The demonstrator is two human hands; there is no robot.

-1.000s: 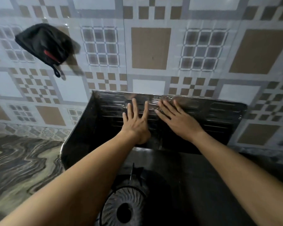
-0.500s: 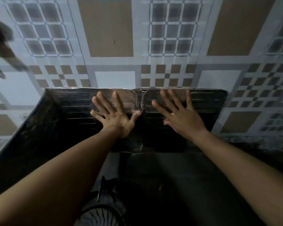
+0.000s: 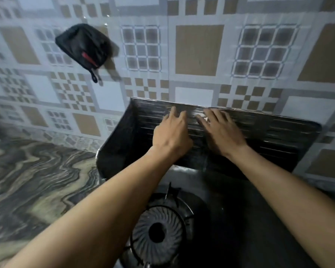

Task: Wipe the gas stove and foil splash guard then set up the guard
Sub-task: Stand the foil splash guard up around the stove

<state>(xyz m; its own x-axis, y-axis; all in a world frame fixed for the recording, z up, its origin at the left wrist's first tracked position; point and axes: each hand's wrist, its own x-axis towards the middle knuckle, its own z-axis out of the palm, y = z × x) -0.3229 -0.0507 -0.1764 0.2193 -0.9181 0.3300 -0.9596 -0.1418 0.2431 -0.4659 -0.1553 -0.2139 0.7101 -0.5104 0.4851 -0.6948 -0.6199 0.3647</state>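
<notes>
foil splash guard (image 3: 278, 140) upright behind gas stove (image 3: 230, 209), long axis left to right; left hand (image 3: 170, 134) and right hand (image 3: 220, 132) flat-fingered, pressing its middle, equally near.

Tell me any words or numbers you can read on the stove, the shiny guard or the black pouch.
No text can be read.
The black pouch on the wall has a red mark, too blurred to tell if it is writing.
The foil guard, stove and wall tiles show no writing.

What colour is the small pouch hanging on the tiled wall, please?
The pouch is black with a small red strip, seen best in the head view.
</notes>
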